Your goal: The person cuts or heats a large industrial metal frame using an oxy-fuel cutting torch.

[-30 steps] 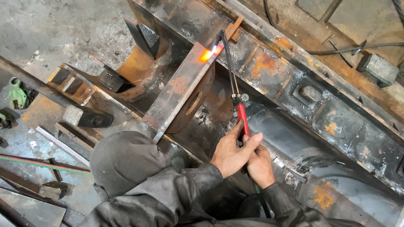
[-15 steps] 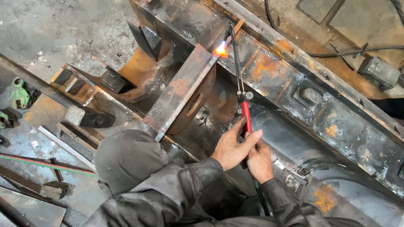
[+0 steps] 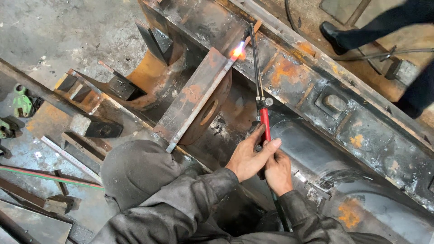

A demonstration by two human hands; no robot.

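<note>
Left hand: our left hand [image 3: 247, 158] wraps the cutting torch [image 3: 261, 104].
Right hand: our right hand [image 3: 278, 172] grips its red handle lower down.
Flame: we see the flame [image 3: 237, 51] touching the rusty steel plate [image 3: 196, 99] by the beam [image 3: 316, 95].

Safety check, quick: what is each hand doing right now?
Left hand: closed around the torch handle.
Right hand: closed on the torch, lower down.

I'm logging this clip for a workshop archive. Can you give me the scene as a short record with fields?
Setting: rusty steel frame on a workshop floor
Tool: long cutting torch with red handle
Left hand: grip on the red handle
Right hand: grip lower on the handle
Flame: lit, against the flat rusty steel plate
Nearby: another person's dark shoe
</note>
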